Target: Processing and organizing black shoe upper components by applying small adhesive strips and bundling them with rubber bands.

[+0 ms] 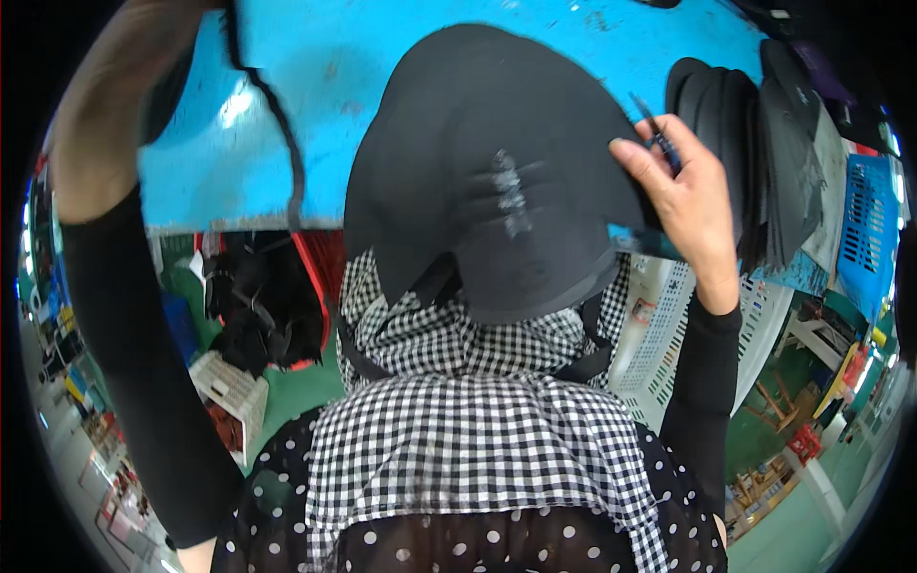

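A large, rounded black sheet-like piece (478, 115) with whitish marks in its middle lies over the near table edge and hangs above my lap. My right hand (690, 191) is closed around small dark snips (666, 148), their blade tip pointing away to the left. Its thumb is at the right edge of the black piece. My left hand (177, 11) is raised at the far left, blurred and cut off by the frame, so its fingers cannot be made out. Near it a long black strip (277, 115) hangs down to the table's front edge.
A blue worktable (315, 57) spans the far side. Stacked black pieces (740, 143) stand at its right. Below are a red bin (320, 286) with black items, a white crate (229, 382) and a pale perforated basket (659, 334). A blue basket (864, 229) stands far right.
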`<state>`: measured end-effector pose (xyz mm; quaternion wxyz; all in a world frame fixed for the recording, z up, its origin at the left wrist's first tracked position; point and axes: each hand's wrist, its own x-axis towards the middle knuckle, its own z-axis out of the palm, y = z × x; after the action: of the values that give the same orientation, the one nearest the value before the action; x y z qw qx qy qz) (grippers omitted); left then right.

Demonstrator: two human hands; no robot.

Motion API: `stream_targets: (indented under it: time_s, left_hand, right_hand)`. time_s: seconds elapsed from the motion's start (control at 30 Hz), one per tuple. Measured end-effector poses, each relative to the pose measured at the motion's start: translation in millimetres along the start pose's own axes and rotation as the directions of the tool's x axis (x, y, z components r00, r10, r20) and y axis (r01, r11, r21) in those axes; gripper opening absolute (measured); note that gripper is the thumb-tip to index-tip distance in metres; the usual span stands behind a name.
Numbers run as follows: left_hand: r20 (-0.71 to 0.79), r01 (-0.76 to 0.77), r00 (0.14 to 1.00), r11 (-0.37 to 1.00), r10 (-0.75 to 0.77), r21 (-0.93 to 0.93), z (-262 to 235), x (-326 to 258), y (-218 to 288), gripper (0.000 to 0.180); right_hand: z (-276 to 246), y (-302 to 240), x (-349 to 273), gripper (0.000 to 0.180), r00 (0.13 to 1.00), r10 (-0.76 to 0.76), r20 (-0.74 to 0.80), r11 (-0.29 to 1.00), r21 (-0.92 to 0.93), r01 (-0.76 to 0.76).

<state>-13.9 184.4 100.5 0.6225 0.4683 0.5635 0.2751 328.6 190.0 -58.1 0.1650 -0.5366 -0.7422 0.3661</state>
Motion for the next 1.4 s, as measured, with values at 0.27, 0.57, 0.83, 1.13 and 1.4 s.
stream_targets:
  time_s: [0.27, 0.57, 0.83, 1.13, 1.4]
  left_hand:
    - [0.619, -0.356, 0.779, 0.879, 0.094, 0.315, 65, 37, -78, 0.021]
    - [0.628, -0.532, 0.744, 0.771, 0.228, 0.350, 59, 50, -92, 0.020]
    - [0.677, -0.445, 0.718, 0.854, 0.162, 0.269, 64, 58, -83, 0.019]
    - [0.558, -0.404, 0.824, 0.797, 0.103, 0.449, 73, 52, -88, 0.017]
    - [0.536, -0.190, 0.823, 0.796, -0.189, 0.574, 73, 62, -76, 0.014]
  right_hand:
    - [0, 4, -1, 0.039, 1.000, -0.005, 0.015, 0.995, -0.101, 0.006]
    - [-7, -3, -4, 0.022, 0.980, -0.136, -0.145, 0.975, 0.157, 0.159]
    - [-4, -23, -13, 0.008, 0.950, -0.263, 0.168, 0.954, 0.192, 0.231]
    - [-4, -31, -5, 0.009, 0.872, -0.422, 0.247, 0.907, 0.097, 0.411]
    - [0, -40, 1, 0.018, 0.637, -0.612, 0.468, 0.702, -0.050, 0.711]
